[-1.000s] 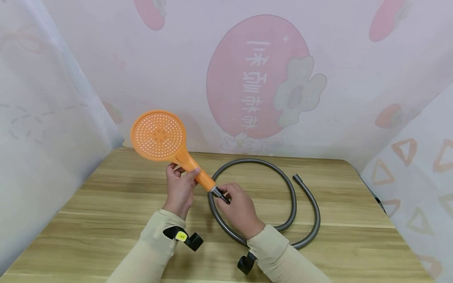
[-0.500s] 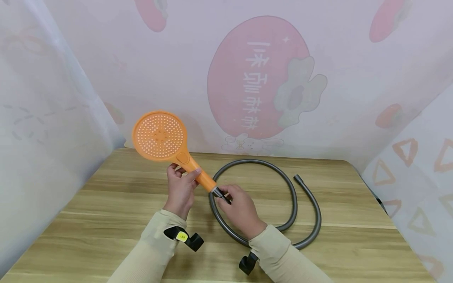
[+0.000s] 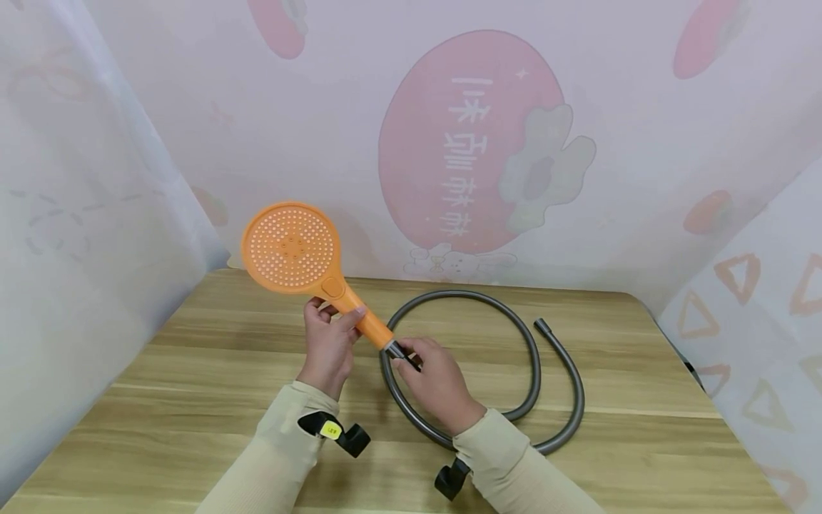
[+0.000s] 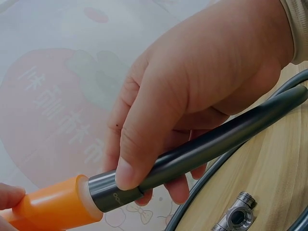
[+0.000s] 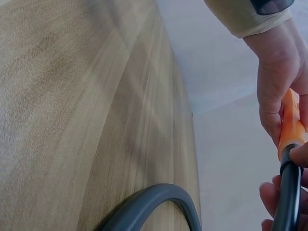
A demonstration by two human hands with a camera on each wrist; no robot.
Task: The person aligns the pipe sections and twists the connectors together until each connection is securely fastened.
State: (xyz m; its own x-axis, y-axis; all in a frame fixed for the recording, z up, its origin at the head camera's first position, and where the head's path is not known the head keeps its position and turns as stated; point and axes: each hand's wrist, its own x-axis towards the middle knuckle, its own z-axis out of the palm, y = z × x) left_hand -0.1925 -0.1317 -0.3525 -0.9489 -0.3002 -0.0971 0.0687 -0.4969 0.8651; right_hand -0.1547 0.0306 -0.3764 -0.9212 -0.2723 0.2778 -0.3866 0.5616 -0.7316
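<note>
An orange handheld shower head (image 3: 292, 246) is raised above the table, its nozzle face toward the head camera. My left hand (image 3: 326, 348) grips its handle (image 3: 366, 321), thumb on the near side. My right hand (image 3: 439, 382) pinches the dark hose connector (image 4: 113, 191) against the handle's lower end, thumb on top and fingers beneath. A pale ring shows between handle and connector in the left wrist view. From there the grey hose (image 3: 536, 357) runs into a loop on the table. Whether the threads are engaged cannot be seen.
The hose's free end (image 3: 542, 327) lies at the right on the wooden table (image 3: 193, 400). A small metal tee fitting (image 4: 236, 212) lies on the table, hidden from the head view. Printed cloth walls (image 3: 308, 128) stand behind and at both sides.
</note>
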